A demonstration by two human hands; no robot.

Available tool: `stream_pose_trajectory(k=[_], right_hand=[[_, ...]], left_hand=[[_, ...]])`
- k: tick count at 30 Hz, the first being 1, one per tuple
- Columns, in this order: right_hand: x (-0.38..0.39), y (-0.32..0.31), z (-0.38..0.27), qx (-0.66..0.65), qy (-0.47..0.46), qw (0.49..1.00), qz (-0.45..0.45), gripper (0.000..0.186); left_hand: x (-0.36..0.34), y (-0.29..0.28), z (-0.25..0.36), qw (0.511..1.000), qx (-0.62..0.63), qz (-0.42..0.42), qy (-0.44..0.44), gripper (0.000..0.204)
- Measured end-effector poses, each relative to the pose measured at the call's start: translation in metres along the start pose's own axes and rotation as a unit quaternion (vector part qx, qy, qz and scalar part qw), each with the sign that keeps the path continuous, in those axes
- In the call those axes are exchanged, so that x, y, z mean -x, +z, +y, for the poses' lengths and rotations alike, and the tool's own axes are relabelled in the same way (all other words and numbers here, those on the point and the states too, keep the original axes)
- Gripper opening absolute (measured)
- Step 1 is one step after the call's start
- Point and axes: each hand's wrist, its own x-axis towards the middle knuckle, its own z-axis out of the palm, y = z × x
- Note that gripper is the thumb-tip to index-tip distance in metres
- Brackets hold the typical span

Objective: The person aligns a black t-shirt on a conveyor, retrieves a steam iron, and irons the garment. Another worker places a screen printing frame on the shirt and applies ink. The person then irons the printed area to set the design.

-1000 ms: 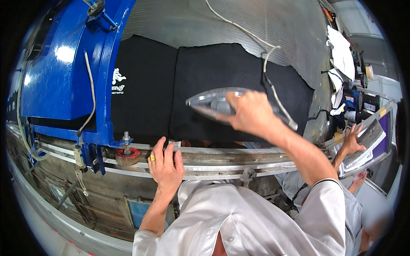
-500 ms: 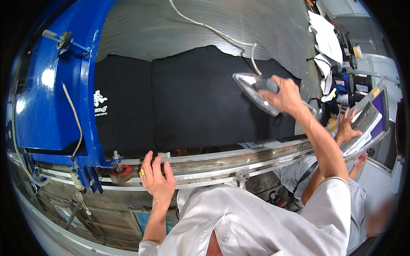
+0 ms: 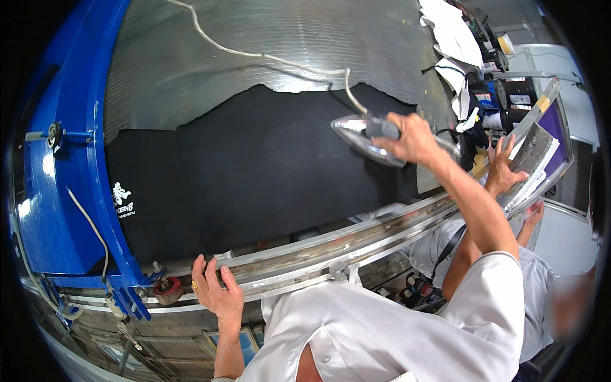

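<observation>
My right hand (image 3: 412,137) grips the grey handle of a silver iron (image 3: 363,135), held tilted above the right end of a black cloth (image 3: 254,172) spread on the ribbed metal table (image 3: 267,51). A pale cord (image 3: 254,54) runs from the iron across the table to the upper left. My left hand (image 3: 215,290) rests fingers apart on the metal rail (image 3: 331,245) at the table's front edge, holding nothing. The cloth carries a small white print (image 3: 123,199) near its left end.
A blue machine frame (image 3: 60,159) stands at the left with a red wheel (image 3: 169,290) at its base. White cloths (image 3: 455,38) and small machines (image 3: 503,105) crowd the upper right. Another person's hand (image 3: 503,169) rests on a slanted tray (image 3: 541,149) at right.
The iron and my right hand have travelled from the cloth's middle to its right end, with the iron's tip raised. My left hand has stayed on the rail.
</observation>
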Motion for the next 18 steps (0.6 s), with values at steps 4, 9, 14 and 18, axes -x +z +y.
stream_pose_trajectory(k=[4, 9, 14, 18], right_hand=[[-0.030, -0.008, 0.021, 0.010, -0.001, 1.000, 0.001, 0.048], [0.028, 0.021, 0.006, 0.041, -0.118, 0.992, -0.019, 0.050], [-0.017, 0.002, 0.021, 0.045, -0.019, 0.999, -0.009, 0.052], [-0.042, -0.015, 0.025, 0.006, -0.010, 1.000, -0.005, 0.049]], left_hand=[[0.000, -0.002, 0.001, 1.000, 0.004, 0.002, 0.007, 0.020], [0.000, -0.001, 0.002, 1.000, 0.002, 0.004, -0.005, 0.018], [-0.004, -0.001, 0.005, 1.000, 0.003, 0.004, 0.010, 0.017], [-0.002, -0.002, 0.004, 1.000, 0.012, 0.008, 0.005, 0.017]])
